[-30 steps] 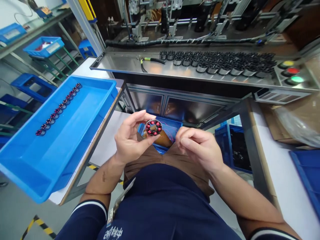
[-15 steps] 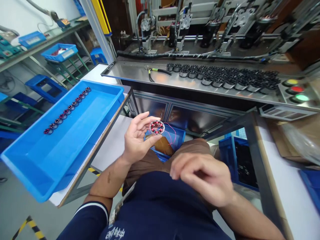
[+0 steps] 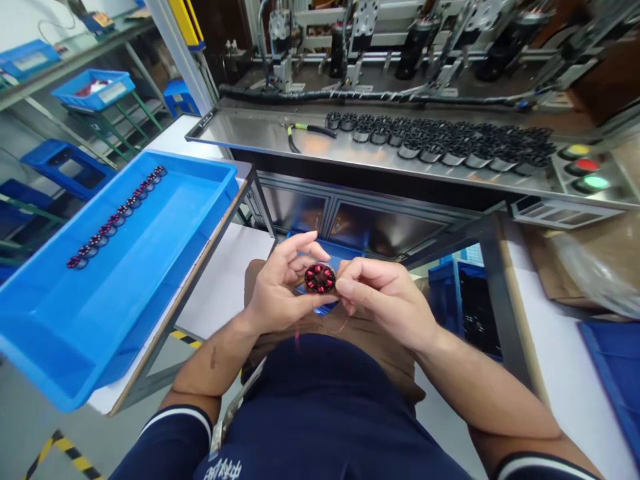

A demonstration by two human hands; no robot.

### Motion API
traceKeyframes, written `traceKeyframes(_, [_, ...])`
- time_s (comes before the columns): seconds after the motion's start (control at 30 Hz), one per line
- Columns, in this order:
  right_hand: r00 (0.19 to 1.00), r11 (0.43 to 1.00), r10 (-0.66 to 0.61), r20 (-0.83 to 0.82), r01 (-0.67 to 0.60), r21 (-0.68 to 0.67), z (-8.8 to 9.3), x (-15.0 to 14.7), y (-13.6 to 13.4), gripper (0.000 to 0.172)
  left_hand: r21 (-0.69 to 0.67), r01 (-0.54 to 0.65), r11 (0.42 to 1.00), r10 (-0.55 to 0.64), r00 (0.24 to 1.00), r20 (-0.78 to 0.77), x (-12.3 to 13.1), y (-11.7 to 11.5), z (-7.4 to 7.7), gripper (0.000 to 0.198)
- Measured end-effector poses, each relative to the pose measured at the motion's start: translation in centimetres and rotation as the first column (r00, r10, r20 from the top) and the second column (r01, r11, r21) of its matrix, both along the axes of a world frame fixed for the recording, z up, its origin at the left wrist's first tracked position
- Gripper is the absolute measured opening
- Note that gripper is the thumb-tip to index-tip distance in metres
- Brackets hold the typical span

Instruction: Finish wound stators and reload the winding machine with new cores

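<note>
My left hand (image 3: 283, 280) holds a small round motor stator (image 3: 320, 278) between thumb and fingers, its face with red windings turned up towards me. At the stator's right edge my right hand (image 3: 383, 293) is closed, thumb and index finger pinched together. A thin red wire (image 3: 345, 325) hangs just below the right fingers; its pinched part is hidden behind them. Beyond my hands, several black stator cores (image 3: 430, 140) stand in rows on the machine's metal ledge (image 3: 250, 133).
To my left is a blue tray (image 3: 165, 233) with a row of wound stators (image 3: 117, 219). Pliers (image 3: 313, 130) lie on the ledge. Lit buttons (image 3: 593, 183) sit at its right end. Below right stands a blue bin (image 3: 445, 297) of dark parts.
My right hand has moved up and left to the stator and closed in a pinch at its edge. The stator has tilted and come slightly nearer to me. The view has shifted slightly.
</note>
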State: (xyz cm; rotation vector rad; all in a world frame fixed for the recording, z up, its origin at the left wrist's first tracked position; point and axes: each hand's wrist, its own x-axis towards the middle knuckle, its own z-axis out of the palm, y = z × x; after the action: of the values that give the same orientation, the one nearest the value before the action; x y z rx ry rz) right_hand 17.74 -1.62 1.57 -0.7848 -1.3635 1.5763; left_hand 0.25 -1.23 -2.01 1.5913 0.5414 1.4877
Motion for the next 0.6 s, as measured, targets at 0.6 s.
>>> traceKeyframes(0.6, [0.974,0.974,-0.16,0.159,0.13,0.186,0.4,0.7,0.6,0.04,0.226,-0.063,0.972,0.117,0.966,-0.232,-1.1,-0.4,0.1,0.081])
